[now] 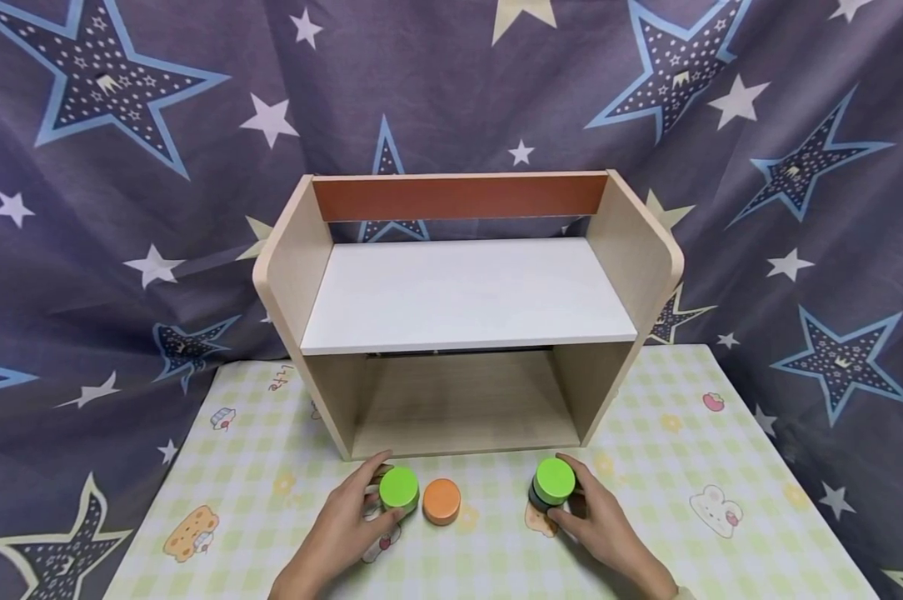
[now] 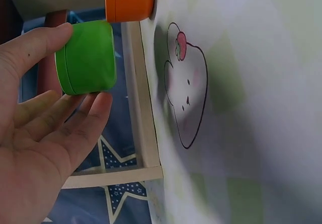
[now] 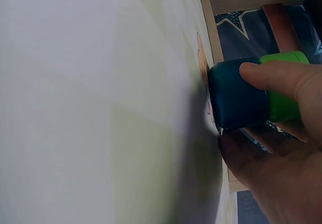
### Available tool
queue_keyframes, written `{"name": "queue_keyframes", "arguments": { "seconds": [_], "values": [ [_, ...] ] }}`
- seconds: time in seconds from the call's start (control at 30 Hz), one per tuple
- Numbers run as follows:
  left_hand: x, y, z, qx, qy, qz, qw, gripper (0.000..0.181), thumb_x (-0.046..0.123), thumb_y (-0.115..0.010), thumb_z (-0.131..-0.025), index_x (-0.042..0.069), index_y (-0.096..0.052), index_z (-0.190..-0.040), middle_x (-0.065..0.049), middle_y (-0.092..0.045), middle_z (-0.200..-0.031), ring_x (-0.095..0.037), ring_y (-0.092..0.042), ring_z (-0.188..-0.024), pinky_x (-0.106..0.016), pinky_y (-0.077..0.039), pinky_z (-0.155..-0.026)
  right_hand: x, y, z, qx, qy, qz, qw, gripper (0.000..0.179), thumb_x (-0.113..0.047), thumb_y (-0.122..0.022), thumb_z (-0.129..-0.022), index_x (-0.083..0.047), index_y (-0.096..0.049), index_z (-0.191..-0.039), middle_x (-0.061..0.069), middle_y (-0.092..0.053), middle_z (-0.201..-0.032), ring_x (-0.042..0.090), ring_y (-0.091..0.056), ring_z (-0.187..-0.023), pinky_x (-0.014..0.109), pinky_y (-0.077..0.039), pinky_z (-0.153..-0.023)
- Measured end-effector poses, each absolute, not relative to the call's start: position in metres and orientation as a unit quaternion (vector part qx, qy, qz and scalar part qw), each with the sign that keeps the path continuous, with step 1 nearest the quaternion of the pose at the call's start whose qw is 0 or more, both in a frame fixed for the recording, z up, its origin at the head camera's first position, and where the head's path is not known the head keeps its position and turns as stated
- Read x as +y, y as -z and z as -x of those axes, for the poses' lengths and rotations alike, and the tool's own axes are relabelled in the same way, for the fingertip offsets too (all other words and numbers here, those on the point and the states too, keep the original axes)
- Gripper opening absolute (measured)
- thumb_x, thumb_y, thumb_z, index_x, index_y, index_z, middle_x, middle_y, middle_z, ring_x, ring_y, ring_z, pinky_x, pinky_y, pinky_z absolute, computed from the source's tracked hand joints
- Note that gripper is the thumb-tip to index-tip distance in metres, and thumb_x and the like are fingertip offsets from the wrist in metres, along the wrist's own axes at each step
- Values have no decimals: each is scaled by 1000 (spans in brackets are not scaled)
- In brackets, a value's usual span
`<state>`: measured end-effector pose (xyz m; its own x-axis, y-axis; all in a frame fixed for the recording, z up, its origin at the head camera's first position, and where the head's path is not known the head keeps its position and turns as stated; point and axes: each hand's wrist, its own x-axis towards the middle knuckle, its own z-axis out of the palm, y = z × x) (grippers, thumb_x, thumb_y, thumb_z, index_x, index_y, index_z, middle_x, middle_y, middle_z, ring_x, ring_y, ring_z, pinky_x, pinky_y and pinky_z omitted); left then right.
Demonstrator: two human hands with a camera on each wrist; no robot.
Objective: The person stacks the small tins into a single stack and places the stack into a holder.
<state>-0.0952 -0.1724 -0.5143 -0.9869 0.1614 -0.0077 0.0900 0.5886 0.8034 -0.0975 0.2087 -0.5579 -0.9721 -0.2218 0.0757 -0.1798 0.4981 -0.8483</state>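
In the head view, my left hand [image 1: 352,515] holds a small round green container [image 1: 399,487] between thumb and fingers. The left wrist view shows a thin seam around this container [image 2: 86,58] and a gap between it and the tabletop. Just to its right an orange container [image 1: 441,502] of similar shape stands on the table. My right hand [image 1: 597,518] grips a dark blue round container [image 3: 237,93] that stands on the cloth, thumb on its side. A second green container [image 1: 554,481] sits on top of the blue one.
A wooden shelf unit [image 1: 654,250] with a white upper board [image 1: 459,292] stands directly behind both hands. Its lower compartment [image 1: 466,404] faces me. A checked cloth [image 1: 766,500] with cartoon prints covers the table, and a star-patterned curtain [image 1: 451,83] hangs behind.
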Motion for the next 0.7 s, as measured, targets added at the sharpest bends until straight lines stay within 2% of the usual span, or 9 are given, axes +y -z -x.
{"name": "queue_keyframes", "arguments": {
  "seconds": [0.37,0.7],
  "values": [
    [-169,512,97,883,-458,-93,49,85,12,-86,-80,20,-41,-152,-6,-58,-131,-25,-58,-119,-34,-55,-92,208,558,96,874,475,102,18,79,-4,-82,-83,-4,-40,-150,9,-57,-136,25,-61,-114,37,-55,-91],
    [-166,512,98,877,-466,-107,47,85,16,-85,-81,21,-40,-152,-8,-57,-134,-24,-60,-117,-34,-55,-92,209,558,96,874,475,100,24,79,-8,-82,-84,-5,-40,-150,8,-57,-136,24,-61,-113,38,-55,-90]
  ]
}}
